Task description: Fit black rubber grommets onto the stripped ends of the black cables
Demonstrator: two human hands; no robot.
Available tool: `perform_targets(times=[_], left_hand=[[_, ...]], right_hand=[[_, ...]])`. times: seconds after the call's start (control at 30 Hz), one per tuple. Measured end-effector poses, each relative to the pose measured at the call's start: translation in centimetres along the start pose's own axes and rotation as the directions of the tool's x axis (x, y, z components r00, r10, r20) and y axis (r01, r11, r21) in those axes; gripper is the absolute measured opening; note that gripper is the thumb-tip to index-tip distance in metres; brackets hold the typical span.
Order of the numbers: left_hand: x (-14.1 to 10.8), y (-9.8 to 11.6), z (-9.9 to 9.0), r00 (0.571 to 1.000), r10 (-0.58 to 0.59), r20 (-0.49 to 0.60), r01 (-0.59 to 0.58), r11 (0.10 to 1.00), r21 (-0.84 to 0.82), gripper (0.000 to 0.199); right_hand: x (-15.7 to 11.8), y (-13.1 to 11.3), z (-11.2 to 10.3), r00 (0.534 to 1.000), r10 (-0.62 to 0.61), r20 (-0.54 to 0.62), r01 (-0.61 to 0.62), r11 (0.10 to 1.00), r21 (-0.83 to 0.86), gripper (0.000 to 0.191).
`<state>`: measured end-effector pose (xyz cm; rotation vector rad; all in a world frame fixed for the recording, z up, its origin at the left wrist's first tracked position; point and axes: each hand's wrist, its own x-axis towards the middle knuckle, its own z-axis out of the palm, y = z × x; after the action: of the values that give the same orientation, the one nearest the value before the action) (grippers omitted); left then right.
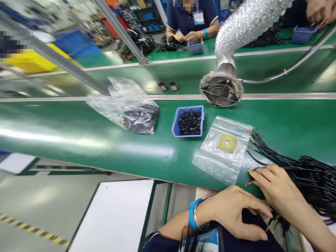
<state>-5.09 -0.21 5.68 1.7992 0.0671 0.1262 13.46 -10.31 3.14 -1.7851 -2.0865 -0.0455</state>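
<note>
My right hand [275,185] is at the table's front edge on the right, its fingers closed round black cable near the coloured wire ends. Black cables [315,178] with stripped red and yellow tips lie beside it in a large bundle. My left hand [241,213] is lower, over my lap, thumb and fingers apart; a thin wire end shows near its fingertips, and no grip on it can be made out. A yellow square sponge [233,147] with a central hole rests on a clear plastic bag [210,155] left of the cables.
A blue bin [173,123] holds small black parts. Left of it lies a plastic bag of dark parts [141,117]. A round fume extractor [222,89] hangs over the green table [147,150]. Two small metal parts sit behind. Across the bench, a person [193,21] works beside cables and another bin.
</note>
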Motion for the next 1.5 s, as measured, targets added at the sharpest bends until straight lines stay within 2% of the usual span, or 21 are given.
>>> perform_targets(times=[0.07,0.13,0.17,0.2,0.23,0.27,0.3,0.33,0.37,0.43,0.57,0.7,0.87,1.0,1.13,1.33,1.5], left_hand=[[-0.8,1.1,-2.6,0.998,0.017,-0.057,-0.013,0.998,0.062,0.041],[-1.5,1.9,-6.1,0.972,0.027,-0.235,0.026,0.975,0.219,0.03],[-1.8,2.0,-8.2,0.93,0.038,-0.367,0.092,0.94,0.33,0.023],[-2.0,1.9,-10.3,0.852,0.062,-0.521,0.208,0.871,0.445,0.019],[-2.0,1.6,-12.4,0.775,0.083,-0.627,0.348,0.772,0.532,0.019],[-2.0,1.2,-14.3,0.729,0.08,-0.68,0.48,0.649,0.591,0.02],[-1.9,0.7,-16.1,0.721,0.045,-0.692,0.568,0.534,0.626,0.02],[-1.7,0.2,-17.5,0.743,0.0,-0.669,0.597,0.453,0.662,0.019],[-1.4,-0.3,-18.7,0.775,-0.052,-0.63,0.594,0.402,0.697,0.019],[-0.9,-1.0,-19.9,0.833,-0.119,-0.54,0.54,0.383,0.749,0.016],[-0.4,-1.6,-20.1,0.877,-0.14,-0.459,0.477,0.369,0.798,0.013],[-0.7,-1.4,-19.8,0.899,-0.15,-0.411,0.437,0.349,0.829,0.018],[-1.3,-1.0,-20.6,0.929,-0.197,-0.312,0.369,0.474,0.8,0.017],[-1.7,-0.7,-21.0,0.923,-0.232,-0.307,0.385,0.568,0.727,0.017],[-2.0,-0.8,-20.7,0.9,-0.186,-0.393,0.417,0.631,0.655,0.007],[-2.2,-1.2,-20.1,0.854,-0.184,-0.486,0.474,0.658,0.585,0.008],[-2.2,-1.5,-20.3,0.874,-0.2,-0.444,0.462,0.626,0.628,0.014]], right_hand=[[0.0,0.0,1.0,0.999,0.008,0.035,-0.005,0.996,-0.087,0.026],[-0.1,0.1,1.6,1.0,-0.02,0.014,0.021,0.995,-0.101,0.026],[-0.2,0.2,1.7,0.999,-0.042,-0.007,0.041,0.995,-0.086,0.026],[-0.2,0.4,1.7,0.998,-0.06,-0.027,0.058,0.996,-0.063,0.025],[-0.2,0.5,1.7,0.996,-0.071,-0.045,0.069,0.997,-0.039,0.023],[-0.2,0.6,1.6,0.995,-0.078,-0.064,0.077,0.997,-0.017,0.021],[-0.2,0.7,1.6,0.993,-0.081,-0.085,0.081,0.997,-0.005,0.02],[-0.1,0.7,1.5,0.991,-0.08,-0.104,0.08,0.997,-0.001,0.019],[0.0,0.7,1.4,0.99,-0.076,-0.123,0.076,0.997,-0.002,0.018],[0.2,0.7,1.2,0.984,-0.058,-0.168,0.057,0.998,-0.011,0.014],[0.6,0.2,0.5,0.967,-0.03,-0.251,0.022,0.999,-0.034,0.012],[0.5,-0.1,-0.3,0.969,-0.04,-0.245,0.035,0.999,-0.024,0.017],[0.0,0.0,-0.4,0.973,-0.067,-0.22,0.077,0.996,0.037,0.019],[-0.2,0.2,-0.1,0.974,-0.056,-0.219,0.074,0.994,0.078,0.02],[-0.3,0.2,0.0,0.973,-0.033,-0.228,0.058,0.993,0.104,0.019],[-0.2,0.1,-0.1,0.968,-0.03,-0.249,0.059,0.992,0.109,0.017],[0.1,0.1,-0.2,0.968,-0.039,-0.248,0.07,0.99,0.12,0.017]])
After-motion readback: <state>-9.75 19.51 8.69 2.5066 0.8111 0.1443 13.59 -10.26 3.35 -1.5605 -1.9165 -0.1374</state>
